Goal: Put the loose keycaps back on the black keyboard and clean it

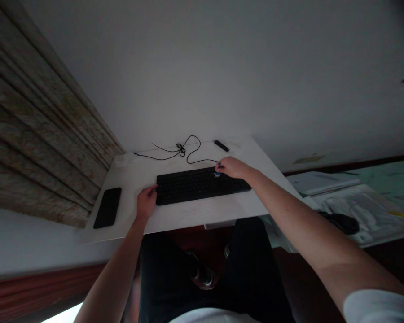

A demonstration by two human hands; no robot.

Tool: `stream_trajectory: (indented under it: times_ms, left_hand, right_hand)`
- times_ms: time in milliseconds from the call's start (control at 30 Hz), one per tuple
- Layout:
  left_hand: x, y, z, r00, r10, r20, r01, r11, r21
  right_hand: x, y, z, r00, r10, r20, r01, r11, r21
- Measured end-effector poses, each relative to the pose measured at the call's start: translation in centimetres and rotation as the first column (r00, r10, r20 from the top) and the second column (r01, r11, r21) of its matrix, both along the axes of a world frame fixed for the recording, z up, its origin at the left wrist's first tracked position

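A black keyboard (185,186) lies on the white table, slightly tilted across it. My left hand (147,201) grips its left end, thumb and fingers at the edge. Over the keyboard's right part, my right hand (234,167) pinches a small blue object with a whitish lower end (217,174), which looks like a little brush and meets the keys. Most of that object is hidden by my fingers. From behind the keyboard runs a thin black cable (195,154), tied in a loose bundle on the table.
A black phone (107,207) lies at the left of the white table (202,211). Near the wall is a small black bar-shaped object (221,145). Patterned curtains (47,121) hang at the left. To the right, clear plastic packaging (360,206) and a dark item (341,223) lie on a lower surface.
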State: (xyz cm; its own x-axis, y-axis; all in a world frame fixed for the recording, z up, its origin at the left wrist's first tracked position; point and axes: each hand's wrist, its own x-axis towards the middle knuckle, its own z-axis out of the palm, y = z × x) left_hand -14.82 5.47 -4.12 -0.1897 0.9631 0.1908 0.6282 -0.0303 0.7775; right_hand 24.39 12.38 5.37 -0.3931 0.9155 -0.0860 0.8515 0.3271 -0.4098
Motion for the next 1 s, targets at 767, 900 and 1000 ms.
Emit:
stream_trajectory:
  times_ms: [767,900,1000]
  left_hand:
    - [0.0,0.0,0.0,1.000,-0.012,-0.006,0.012,1.000,-0.002]
    - [0.1,-0.1,0.0,1.000,-0.011,0.003,0.011,1.000,0.003]
    - [0.1,-0.2,0.2,1.000,-0.023,0.006,0.023,1.000,0.011]
  right_hand:
    - [5.9,-0.8,-0.9,0.998,-0.055,-0.028,0.055,0.998,-0.008]
    - [7.7,-1.0,-0.5,0.993,-0.114,-0.025,0.114,0.993,-0.002]
    - [7.8,-1.4,-0.5,0.987,-0.131,-0.092,0.132,0.991,0.008]
